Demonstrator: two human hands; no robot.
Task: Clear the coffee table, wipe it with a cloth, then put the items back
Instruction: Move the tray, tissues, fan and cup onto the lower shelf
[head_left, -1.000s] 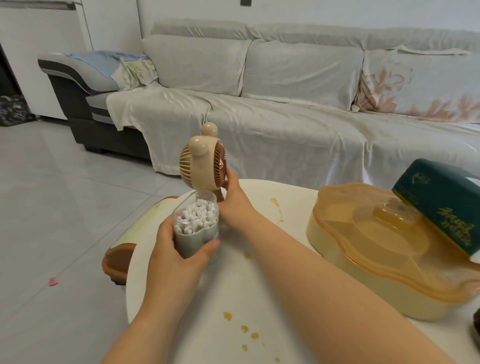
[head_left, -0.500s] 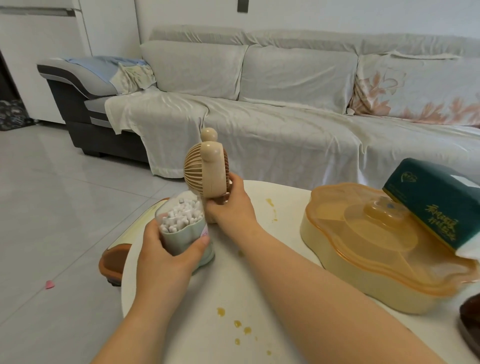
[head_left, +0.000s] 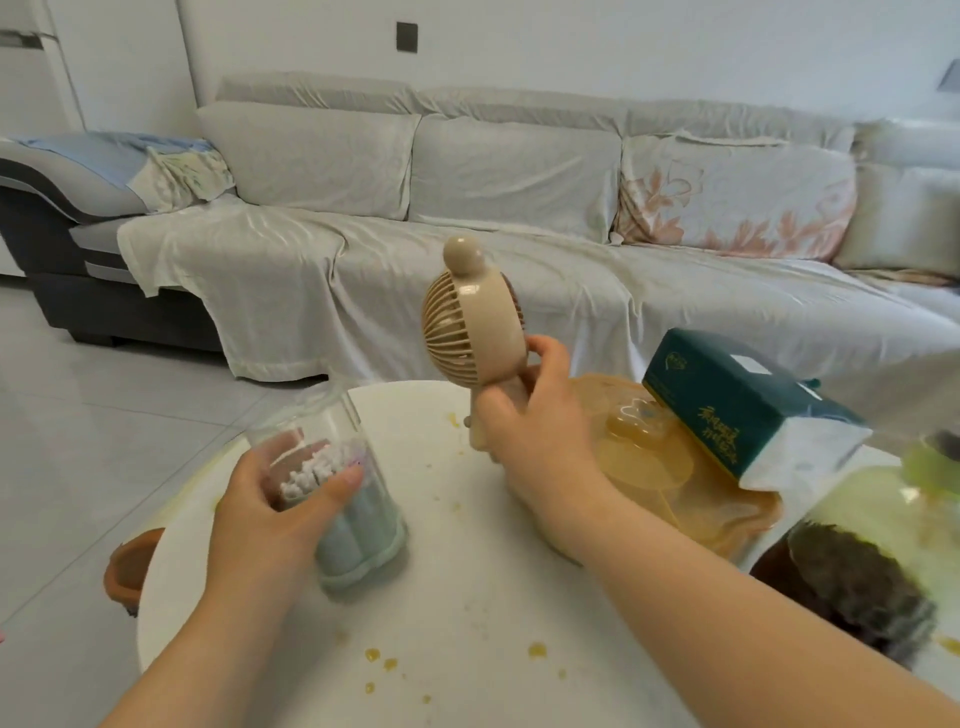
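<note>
Fan (head_left: 475, 332) is now higher and farther right than before, apart from the swab jar (head_left: 358, 519). Right hand (head_left: 530, 426) fingers clamp its handle above the coffee table (head_left: 467, 597). Left hand (head_left: 270, 499) fingers wrap the tilted jar, near left.

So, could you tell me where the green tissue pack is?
Head view, right side: the green tissue pack rests tilted on the amber-lidded snack tray, right of the handheld fan.

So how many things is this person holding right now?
2: a beige handheld fan gripped by the right hand, raised above the table, and a cotton-swab jar gripped by the left hand, lower left.
</note>
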